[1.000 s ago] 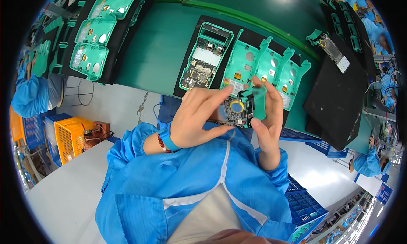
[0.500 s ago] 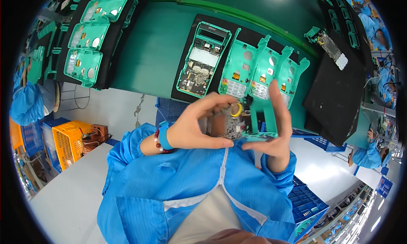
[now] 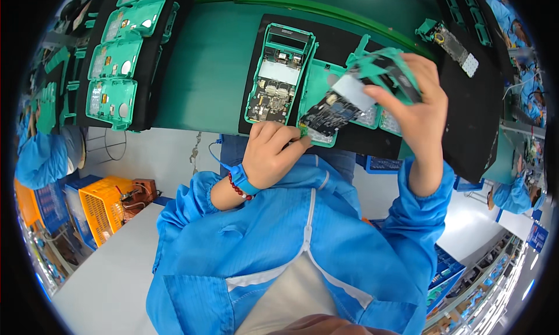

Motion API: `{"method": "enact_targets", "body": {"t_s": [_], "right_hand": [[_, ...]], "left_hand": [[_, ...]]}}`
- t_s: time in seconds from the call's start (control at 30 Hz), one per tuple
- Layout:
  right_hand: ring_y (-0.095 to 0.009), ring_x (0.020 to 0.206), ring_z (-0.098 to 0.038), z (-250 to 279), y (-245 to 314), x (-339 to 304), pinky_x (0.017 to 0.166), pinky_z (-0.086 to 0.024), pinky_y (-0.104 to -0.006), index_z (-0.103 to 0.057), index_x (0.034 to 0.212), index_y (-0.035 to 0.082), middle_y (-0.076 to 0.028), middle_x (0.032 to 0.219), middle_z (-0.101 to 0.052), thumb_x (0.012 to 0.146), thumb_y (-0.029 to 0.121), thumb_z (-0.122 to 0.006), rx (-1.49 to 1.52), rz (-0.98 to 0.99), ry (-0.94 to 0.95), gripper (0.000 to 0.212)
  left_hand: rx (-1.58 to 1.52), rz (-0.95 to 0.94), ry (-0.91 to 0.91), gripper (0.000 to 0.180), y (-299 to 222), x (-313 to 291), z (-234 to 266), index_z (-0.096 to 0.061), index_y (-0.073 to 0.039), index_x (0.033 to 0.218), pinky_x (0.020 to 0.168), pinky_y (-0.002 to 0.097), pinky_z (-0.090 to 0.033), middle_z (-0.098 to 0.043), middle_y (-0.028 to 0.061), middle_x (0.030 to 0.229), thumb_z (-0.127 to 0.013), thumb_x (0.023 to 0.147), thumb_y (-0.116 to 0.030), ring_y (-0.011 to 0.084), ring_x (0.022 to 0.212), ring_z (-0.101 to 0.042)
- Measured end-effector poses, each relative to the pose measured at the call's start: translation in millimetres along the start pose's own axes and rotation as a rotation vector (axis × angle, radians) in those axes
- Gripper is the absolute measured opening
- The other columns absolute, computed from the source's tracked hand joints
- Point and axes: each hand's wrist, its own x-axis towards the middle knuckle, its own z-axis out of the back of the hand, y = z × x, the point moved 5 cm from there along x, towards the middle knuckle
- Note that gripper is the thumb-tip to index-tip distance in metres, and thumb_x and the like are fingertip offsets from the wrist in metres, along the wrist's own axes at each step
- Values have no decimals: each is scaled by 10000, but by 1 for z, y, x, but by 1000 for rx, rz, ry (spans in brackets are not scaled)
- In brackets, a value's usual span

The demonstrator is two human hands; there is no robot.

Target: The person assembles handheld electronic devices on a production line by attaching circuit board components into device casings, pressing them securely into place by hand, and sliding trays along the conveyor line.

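Observation:
My right hand (image 3: 424, 102) grips a circuit board assembly (image 3: 333, 115) by its green frame end, thumb on top. The assembly tilts over a row of green plastic housings, its dark board end low above the nearest green housing (image 3: 316, 82). My left hand (image 3: 271, 154) is closed, fingers curled, with thumb and fingertips at that housing's lower corner; the exact grip is partly hidden. Just left lies a green housing with a circuit board fitted in it (image 3: 277, 72), a white panel across its middle. The other housings of the row are partly covered by the assembly and my right hand.
The housings lie on a black mat (image 3: 256, 55) on the green bench (image 3: 204, 61). More green housings (image 3: 110, 102) stand in a column at left. Another board assembly (image 3: 454, 48) rests on a black mat at right. A yellow crate (image 3: 100, 210) stands low left.
My hands have parted. The right hand has carried the board assembly up and right, turning it over the housings. My left hand has let go of it and moved down to the housing's lower edge.

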Motion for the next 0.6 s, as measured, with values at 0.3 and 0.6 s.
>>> {"method": "enact_targets", "body": {"t_s": [0.3, 0.6], "right_hand": [[-299, 1092, -564, -22, -1, 16, 906, -482, -409, -715, 954, -17, -133, 1013, -677, 672, 342, -871, -108, 61, 213, 482], [-311, 1015, -598, -42, 1, 27, 922, -477, -428, -714, 953, -15, -144, 944, -680, 680, 436, -844, -90, 174, 320, 542]], "left_hand": [[-80, 19, -105, 292, 3, -8, -4, -698, -124, 821, 699, 343, -352, -572, 1, 849, -874, 588, -110, 198, 779, -536], [-94, 17, -67, 308, 4, -5, -5, -695, -120, 848, 722, 348, -368, -593, 21, 897, -867, 595, -85, 218, 783, -549]]}}
